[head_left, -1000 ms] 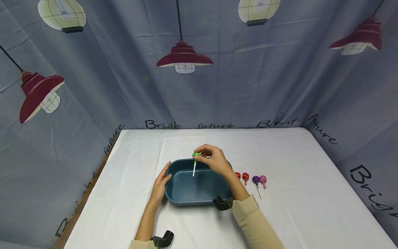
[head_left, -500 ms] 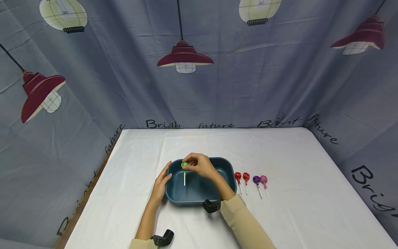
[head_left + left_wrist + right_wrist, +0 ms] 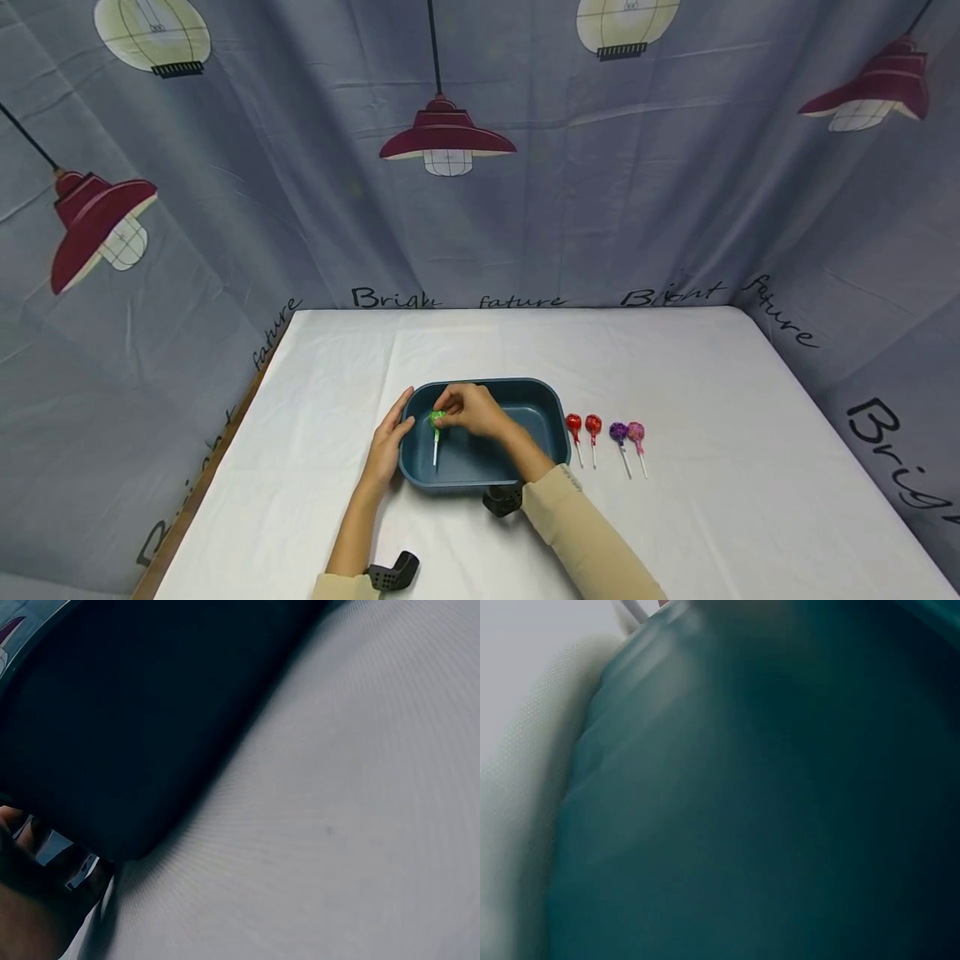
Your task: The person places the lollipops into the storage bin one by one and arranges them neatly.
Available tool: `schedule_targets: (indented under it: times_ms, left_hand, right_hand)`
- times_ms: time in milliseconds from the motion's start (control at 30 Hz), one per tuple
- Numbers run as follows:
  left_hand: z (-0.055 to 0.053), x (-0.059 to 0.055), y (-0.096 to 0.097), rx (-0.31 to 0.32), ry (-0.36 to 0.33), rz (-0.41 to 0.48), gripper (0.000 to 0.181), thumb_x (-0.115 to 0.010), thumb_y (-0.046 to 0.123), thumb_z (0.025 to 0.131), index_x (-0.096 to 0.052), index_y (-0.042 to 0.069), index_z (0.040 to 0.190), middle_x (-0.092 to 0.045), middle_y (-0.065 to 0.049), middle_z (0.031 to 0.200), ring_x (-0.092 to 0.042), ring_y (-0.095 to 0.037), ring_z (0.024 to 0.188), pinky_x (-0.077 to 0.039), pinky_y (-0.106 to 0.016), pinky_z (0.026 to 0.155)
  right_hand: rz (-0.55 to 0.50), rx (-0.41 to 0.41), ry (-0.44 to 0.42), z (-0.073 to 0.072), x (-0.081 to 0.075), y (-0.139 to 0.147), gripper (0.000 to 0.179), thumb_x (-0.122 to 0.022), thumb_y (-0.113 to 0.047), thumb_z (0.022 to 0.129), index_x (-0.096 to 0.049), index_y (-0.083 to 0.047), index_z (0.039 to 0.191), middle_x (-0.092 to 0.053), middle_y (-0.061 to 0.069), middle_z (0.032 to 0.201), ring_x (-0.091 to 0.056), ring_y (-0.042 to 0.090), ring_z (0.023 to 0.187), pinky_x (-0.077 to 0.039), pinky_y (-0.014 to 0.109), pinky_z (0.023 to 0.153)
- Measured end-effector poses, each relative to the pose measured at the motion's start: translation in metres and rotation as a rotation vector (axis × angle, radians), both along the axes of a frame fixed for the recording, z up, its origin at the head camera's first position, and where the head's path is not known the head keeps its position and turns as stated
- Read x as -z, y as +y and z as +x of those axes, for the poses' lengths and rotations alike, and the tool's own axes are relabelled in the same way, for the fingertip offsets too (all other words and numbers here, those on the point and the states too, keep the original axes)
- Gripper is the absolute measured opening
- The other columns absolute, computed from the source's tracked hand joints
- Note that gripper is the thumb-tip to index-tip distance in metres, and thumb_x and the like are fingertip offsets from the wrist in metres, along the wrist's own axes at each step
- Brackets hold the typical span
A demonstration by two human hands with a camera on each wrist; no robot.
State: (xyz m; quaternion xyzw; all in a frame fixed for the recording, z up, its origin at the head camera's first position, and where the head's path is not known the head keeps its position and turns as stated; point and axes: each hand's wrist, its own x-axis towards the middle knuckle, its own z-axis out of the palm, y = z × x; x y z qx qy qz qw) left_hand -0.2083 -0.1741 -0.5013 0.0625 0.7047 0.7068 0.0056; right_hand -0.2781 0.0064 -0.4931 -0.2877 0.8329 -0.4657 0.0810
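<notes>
A dark teal rectangular basin (image 3: 495, 463) stands on the white table. Inside its left part, my right hand (image 3: 476, 412) pinches a green-wrapped lollipop (image 3: 437, 437) by the head, its white stick pointing down. My left hand (image 3: 387, 442) rests against the basin's left side with straight fingers, the thumb near the rim. The left wrist view shows the dark outer wall of the basin (image 3: 150, 712) with the left hand (image 3: 45, 892) at its corner. In the right wrist view the basin wall (image 3: 705, 787) fills most of the picture, and the hand is hidden.
To the right of the basin lie two red lollipops (image 3: 593, 426), a purple lollipop (image 3: 618, 433) and a pink lollipop (image 3: 636, 433), sticks toward me. A grey-blue curtain (image 3: 480, 225) printed with lamps hangs behind the white tablecloth (image 3: 750, 467).
My right hand has moved left and down into the basin with the green lollipop, uncovering the red lollipops. The left hand has stayed at the basin's side.
</notes>
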Motion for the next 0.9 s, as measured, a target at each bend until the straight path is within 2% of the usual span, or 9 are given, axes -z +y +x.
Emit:
schedule_targets:
  times_ms: [367,633,900]
  left_hand:
    - [-0.002,0.003,0.0,-0.003,-0.001,-0.012,0.046,-0.037,0.006,0.099,-0.028,0.002,0.144,-0.02,-0.009,0.151,-0.011,-0.021,0.139,-0.01,-0.04,0.111]
    - [-0.012,0.025,-0.005,-0.032,0.003,0.002,0.045,-0.04,0.012,0.099,-0.034,0.013,0.144,-0.024,-0.001,0.15,-0.013,-0.015,0.138,-0.01,-0.036,0.112]
    - [-0.012,0.031,-0.003,-0.049,0.014,-0.006,0.045,-0.043,0.017,0.098,-0.038,0.018,0.142,-0.028,0.005,0.148,-0.017,-0.009,0.137,-0.013,-0.033,0.111]
  right_hand:
    - [0.061,-0.019,-0.053,0.0,0.004,0.0,0.017,-0.077,-0.01,0.074,-0.066,-0.006,0.088,-0.068,0.002,0.085,-0.065,0.012,0.078,-0.051,0.02,0.068]
    - [0.069,-0.004,-0.068,0.002,0.006,0.0,0.017,-0.077,-0.009,0.074,-0.066,-0.005,0.086,-0.069,0.003,0.085,-0.066,0.014,0.078,-0.051,0.019,0.067]
    - [0.073,-0.002,-0.063,0.003,0.007,0.0,0.017,-0.077,-0.008,0.074,-0.067,-0.003,0.087,-0.069,0.005,0.085,-0.066,0.015,0.078,-0.051,0.019,0.066]
